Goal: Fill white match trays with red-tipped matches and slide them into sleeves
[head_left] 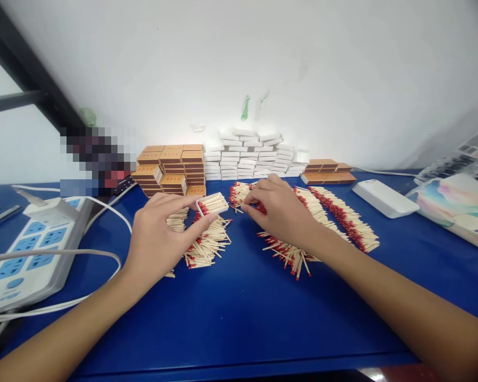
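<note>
My left hand (pixel 159 233) grips a small white matchbox tray (pixel 212 204) between thumb and fingers, tilted and partly filled with matches. Below it spreads a loose heap of matches (pixel 207 244) with red heads. My right hand (pixel 279 207) is over another match pile (pixel 287 252), its thumb and fingertips drawn together; whether a match sits between them is hidden. Beyond its fingers lies a small bunch of matches (pixel 239 193). Farther right runs a neat row of matches (pixel 350 220).
White matchbox trays (pixel 247 156) are stacked against the wall, with orange matchboxes (pixel 171 164) to their left and more orange boxes (pixel 329 172) to their right. A power strip (pixel 35 249) with white cables occupies the left. A white device (pixel 384 198) and a colourful pouch (pixel 454 204) lie right.
</note>
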Action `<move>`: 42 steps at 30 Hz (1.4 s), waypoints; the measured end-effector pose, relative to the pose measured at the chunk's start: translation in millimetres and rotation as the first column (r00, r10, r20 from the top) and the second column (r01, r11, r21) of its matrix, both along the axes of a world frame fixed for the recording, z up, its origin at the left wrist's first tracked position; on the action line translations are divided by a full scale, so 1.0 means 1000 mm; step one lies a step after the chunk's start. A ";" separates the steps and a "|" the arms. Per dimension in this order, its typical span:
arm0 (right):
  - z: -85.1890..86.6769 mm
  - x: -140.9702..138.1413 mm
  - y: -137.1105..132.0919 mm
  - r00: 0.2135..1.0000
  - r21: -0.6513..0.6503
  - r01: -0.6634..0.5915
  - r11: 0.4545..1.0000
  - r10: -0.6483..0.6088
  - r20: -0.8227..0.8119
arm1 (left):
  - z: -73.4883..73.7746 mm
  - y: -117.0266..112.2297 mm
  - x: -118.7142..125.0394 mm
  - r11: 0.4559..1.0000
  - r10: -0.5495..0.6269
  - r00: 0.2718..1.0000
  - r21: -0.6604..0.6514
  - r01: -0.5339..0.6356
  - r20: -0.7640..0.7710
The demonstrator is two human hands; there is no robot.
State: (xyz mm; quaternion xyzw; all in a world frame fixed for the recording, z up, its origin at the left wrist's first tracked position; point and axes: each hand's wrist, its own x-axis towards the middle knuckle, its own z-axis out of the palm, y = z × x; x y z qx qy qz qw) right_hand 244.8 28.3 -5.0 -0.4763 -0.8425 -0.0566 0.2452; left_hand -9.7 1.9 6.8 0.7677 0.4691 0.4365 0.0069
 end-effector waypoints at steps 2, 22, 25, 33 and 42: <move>-0.007 -0.002 0.006 0.998 -0.053 0.033 0.998 -0.030 0.052 | 0.001 0.002 -0.002 1.000 0.011 1.000 -0.002 -0.011 0.007; -0.009 -0.018 0.002 0.943 -0.089 0.192 0.977 -0.159 0.293 | -0.002 0.001 -0.001 1.000 -0.022 1.000 0.016 0.023 -0.021; -0.011 -0.015 0.003 0.948 -0.086 0.166 0.982 -0.135 0.289 | -0.003 0.001 -0.001 0.999 -0.029 0.999 0.023 0.029 -0.024; -0.011 -0.014 0.005 0.947 -0.088 0.175 0.981 -0.143 0.287 | -0.004 0.003 -0.003 0.999 -0.032 0.998 0.024 0.034 -0.053; -0.010 -0.008 0.004 0.956 -0.087 0.125 0.988 -0.097 0.277 | -0.004 0.002 -0.002 0.999 -0.039 0.996 0.006 0.039 -0.078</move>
